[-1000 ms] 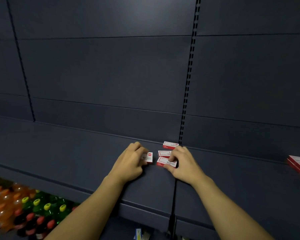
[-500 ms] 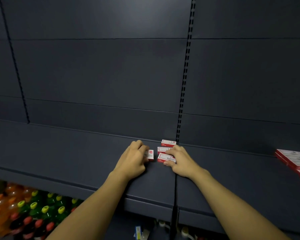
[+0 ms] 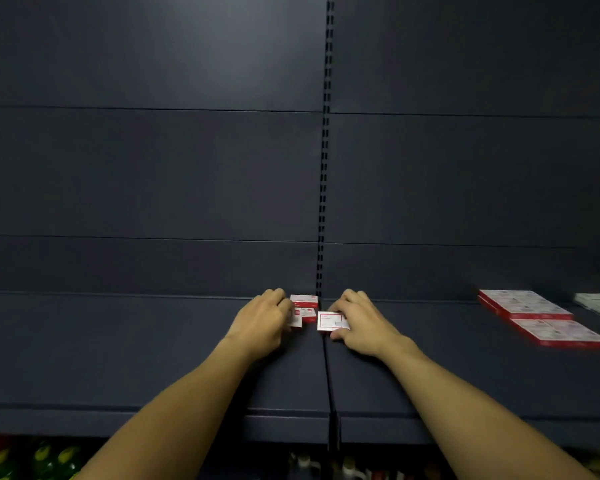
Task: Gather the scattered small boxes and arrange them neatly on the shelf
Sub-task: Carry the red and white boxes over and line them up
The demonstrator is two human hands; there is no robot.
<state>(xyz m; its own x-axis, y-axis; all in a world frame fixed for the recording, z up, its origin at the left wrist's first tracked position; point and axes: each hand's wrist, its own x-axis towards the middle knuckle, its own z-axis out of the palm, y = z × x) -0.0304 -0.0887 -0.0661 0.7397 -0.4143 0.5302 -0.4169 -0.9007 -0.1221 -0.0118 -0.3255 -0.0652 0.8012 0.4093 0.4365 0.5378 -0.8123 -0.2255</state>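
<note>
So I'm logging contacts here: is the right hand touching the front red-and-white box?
Touching. The head view shows the right hand with its fingers over the right edge of the front box and the thumb at its near corner.

A dark slotted upright [image 3: 323, 168] rises just beyond my right hand [image 3: 361, 323], splitting the blue-grey back panels [image 3: 153, 168]. Well to the right of that hand lie flat red-and-white packs [image 3: 530, 304], blurred. Far below my left hand [image 3: 260, 323], green and orange bottles [image 3: 42, 459] show dimly.
</note>
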